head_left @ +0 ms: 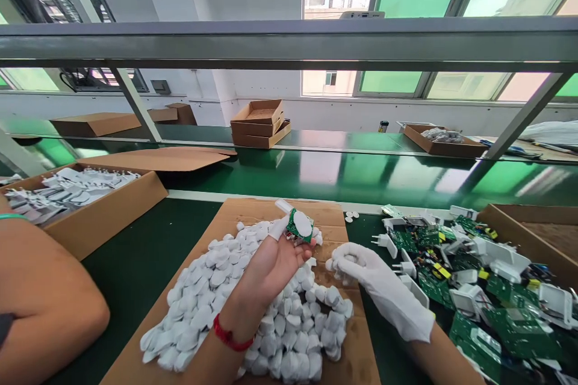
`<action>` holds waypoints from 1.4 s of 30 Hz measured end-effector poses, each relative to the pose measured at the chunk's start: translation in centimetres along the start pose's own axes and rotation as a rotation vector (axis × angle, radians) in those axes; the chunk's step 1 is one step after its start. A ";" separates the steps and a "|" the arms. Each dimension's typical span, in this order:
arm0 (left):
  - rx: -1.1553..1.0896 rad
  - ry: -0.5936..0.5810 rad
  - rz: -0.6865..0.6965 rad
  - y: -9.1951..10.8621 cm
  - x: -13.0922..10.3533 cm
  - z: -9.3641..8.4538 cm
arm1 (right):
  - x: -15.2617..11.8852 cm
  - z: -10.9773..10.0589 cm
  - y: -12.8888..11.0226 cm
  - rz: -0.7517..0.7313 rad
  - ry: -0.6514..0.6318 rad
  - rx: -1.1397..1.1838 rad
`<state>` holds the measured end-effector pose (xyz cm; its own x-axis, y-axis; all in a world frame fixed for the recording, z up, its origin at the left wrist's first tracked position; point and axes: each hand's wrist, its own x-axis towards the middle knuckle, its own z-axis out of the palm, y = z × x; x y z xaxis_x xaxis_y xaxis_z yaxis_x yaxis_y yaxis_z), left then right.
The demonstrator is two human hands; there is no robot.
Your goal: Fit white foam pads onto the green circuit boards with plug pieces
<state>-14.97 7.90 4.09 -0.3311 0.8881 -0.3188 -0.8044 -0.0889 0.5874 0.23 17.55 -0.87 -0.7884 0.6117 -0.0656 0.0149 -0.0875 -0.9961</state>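
Observation:
My left hand (275, 261), bare with a red band at the wrist, is palm up and holds a small green circuit board (300, 224) that bears a round white disc. A white cover sits on its thumb. Below and around it, a large heap of white round pads (212, 277) lies on a brown cardboard sheet (356, 325). To the right, my right hand (361, 264) wears a white glove. Its fingers are curled together over the sheet's right edge, and whatever they may hold is too small to name.
At the right lie many circuit boards with white housings (478, 283), beside an open carton (519, 222). A carton of white parts (108, 210) stands left. Another person's arm (45, 301) reaches in at lower left. A metal beam (289, 45) crosses above.

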 end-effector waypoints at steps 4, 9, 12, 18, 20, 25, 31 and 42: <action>0.007 0.024 -0.005 0.0 -0.1 0.2 | 0.0 -0.6 -0.2 -0.107 0.031 -0.307; 0.010 0.043 -0.012 0.0 -0.1 0.2 | -1.2 0.0 -1.0 -0.193 -0.148 -0.578; 0.009 0.036 -0.009 -0.1 0.0 0.0 | -1.6 0.7 -0.9 -0.135 -0.184 -0.847; 0.013 0.006 -0.010 -0.2 0.1 -0.1 | -1.5 0.4 -1.3 -0.039 -0.069 -0.462; 0.028 -0.004 -0.003 -0.3 0.1 -0.1 | -1.3 -0.2 -1.5 -0.025 -0.020 -0.109; 0.287 -0.075 0.100 -0.8 -0.5 -0.3 | -0.6 -1.2 -1.1 -0.072 0.182 0.391; 0.705 -0.125 0.194 -1.5 -0.9 -0.3 | -0.1 -0.9 -1.1 -0.040 0.331 0.460; 1.860 0.270 0.750 -2.0 -0.7 -0.8 | -2.7 0.1 -1.0 -0.130 -0.131 0.259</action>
<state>-13.58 7.13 2.55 -0.4844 0.8115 0.3269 0.8263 0.3016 0.4757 2.29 15.85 0.35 -0.8460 0.5261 0.0866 -0.2353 -0.2227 -0.9461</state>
